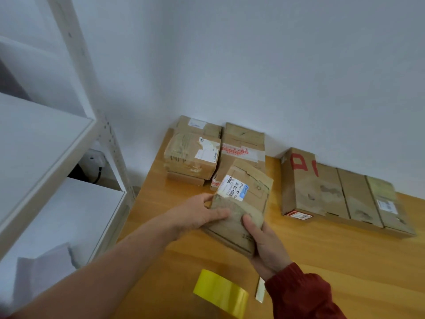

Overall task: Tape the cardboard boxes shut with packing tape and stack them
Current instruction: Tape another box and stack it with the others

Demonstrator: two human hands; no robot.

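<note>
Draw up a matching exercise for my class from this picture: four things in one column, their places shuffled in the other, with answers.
1. labelled cardboard box
2. yellow tape roll
3. red-marked box
4. white shelving

A. against the wall, right side
B. left of the table
C. held by left hand and right hand
D. on the table, nearest the camera

Pairs: 1-C, 2-D, 3-A, 4-B

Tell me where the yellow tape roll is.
In the head view the yellow tape roll lies on the wooden table at bottom centre, nearer the person than the held box, just left of the red sleeve.
</note>
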